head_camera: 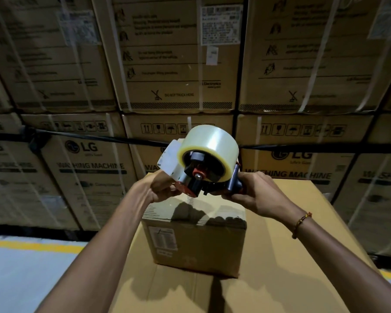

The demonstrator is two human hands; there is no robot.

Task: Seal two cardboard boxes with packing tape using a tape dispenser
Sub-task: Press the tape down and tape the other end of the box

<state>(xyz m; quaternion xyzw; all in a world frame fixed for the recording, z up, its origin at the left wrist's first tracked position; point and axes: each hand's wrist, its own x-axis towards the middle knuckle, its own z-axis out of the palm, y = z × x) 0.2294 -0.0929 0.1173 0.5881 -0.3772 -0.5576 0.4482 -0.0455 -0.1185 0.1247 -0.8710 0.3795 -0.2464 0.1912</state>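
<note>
Tape roll (209, 145): clear film, pale yellowish-white sheen. Tape dispenser (198, 179): black hub and frame, red-orange parts, white guard plate at left side. Small cardboard box (196, 242): brown, white label with dark print on near face. Large carton (269, 256) beneath: plain tan. Stacked washing machine cartons (88, 168): brown, black lettering and handling symbols, white straps, hatched black band along lower edges. Wrist bracelet (301, 224): orange-red beaded cord. Floor (20, 267): grey, yellow stripe.
</note>
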